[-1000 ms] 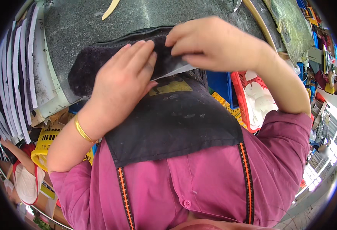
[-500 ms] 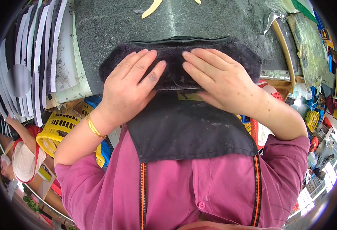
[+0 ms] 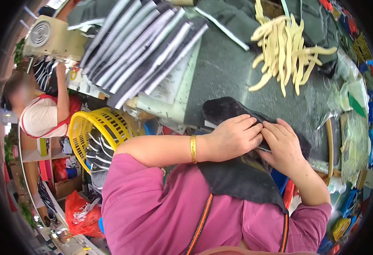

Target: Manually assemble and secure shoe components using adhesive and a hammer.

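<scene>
Head view, and both hands are working close together on the dark fur piece (image 3: 224, 109), which is lying at the near edge of the grey table (image 3: 233, 76). The left hand (image 3: 236, 138) is gripping its near side, fingers bent; the right hand (image 3: 285, 146) is grasping it just beside, thumb toward the apron (image 3: 241, 176). Beyond them, pale yellow strips (image 3: 285, 55) are lying piled up! Over left, a yellow basket (image 3: 110, 121) is holding striped pieces.
</scene>
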The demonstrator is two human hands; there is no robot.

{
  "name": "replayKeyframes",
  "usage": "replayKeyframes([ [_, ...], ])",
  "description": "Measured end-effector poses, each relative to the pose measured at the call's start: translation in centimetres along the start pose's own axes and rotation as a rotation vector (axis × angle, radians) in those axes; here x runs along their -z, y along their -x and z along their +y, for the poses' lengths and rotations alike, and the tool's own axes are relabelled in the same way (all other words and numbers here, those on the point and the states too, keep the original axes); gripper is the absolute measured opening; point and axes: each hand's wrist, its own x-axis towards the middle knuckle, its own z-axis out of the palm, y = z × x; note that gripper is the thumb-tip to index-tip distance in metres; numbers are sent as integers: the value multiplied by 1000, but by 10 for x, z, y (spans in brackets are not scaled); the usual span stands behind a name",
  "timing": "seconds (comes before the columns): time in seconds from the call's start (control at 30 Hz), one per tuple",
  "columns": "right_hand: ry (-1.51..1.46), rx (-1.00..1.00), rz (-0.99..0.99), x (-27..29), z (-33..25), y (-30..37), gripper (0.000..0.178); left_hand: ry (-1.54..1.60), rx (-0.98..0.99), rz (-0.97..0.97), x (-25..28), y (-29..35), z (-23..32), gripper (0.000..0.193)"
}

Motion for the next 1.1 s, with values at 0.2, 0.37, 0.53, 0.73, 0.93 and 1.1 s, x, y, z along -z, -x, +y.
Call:
replayKeyframes([
  [0.2, 210, 68, 667, 78, -12, -10, 50, -479, 117, 399, 177, 41, -88, 31],
  [0.37, -18, 66, 458, 43, 2, -39, 34, -756, 703, 257, 259, 129, -202, 32],
  [0.53, -238, 58, 482, 24, 47, -96, 24, -387, 853, 181, 248, 146, -222, 43],
  [0.73, 113, -135, 395, 30, 118, -243, 24, -145, 419, 466, 203, 14, -184, 34],
  [0.93, 186, -410, 280, 26, 187, -270, 23, -278, 273, -48, 11, -120, -269, 35],
  [1.1, 227, -728, 344, 28, 208, -278, 30, -138, 185, -110, -25, -157, -311, 40],
])
